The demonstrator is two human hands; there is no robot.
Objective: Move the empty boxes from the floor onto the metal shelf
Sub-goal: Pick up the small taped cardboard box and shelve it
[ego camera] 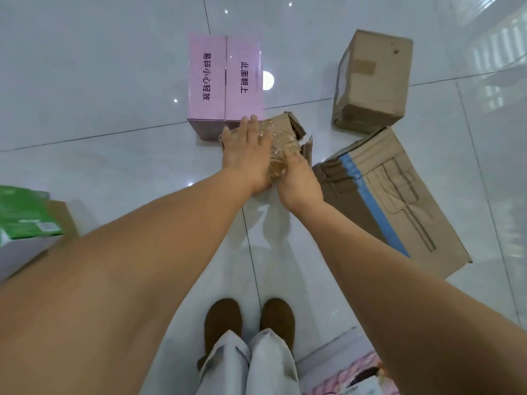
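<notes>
A small brown cardboard box (285, 132), wrapped in clear crinkled tape and with torn flaps, lies on the white tiled floor in the middle. My left hand (248, 151) rests flat on its top left with the fingers spread. My right hand (299, 178) grips its near right corner with curled fingers. Just behind stands a pink box (225, 81) with black print. A taller brown box (370, 81) sits at the back right. A big brown box with a blue stripe (399, 201) lies at the right. No metal shelf is in view.
A green and white box (22, 215) on a brown carton (64, 220) stands at the left edge. My brown shoes (251, 320) are below. A pink patterned object (365, 374) lies at the bottom right. Glossy tiles (99, 81) stretch to the far left.
</notes>
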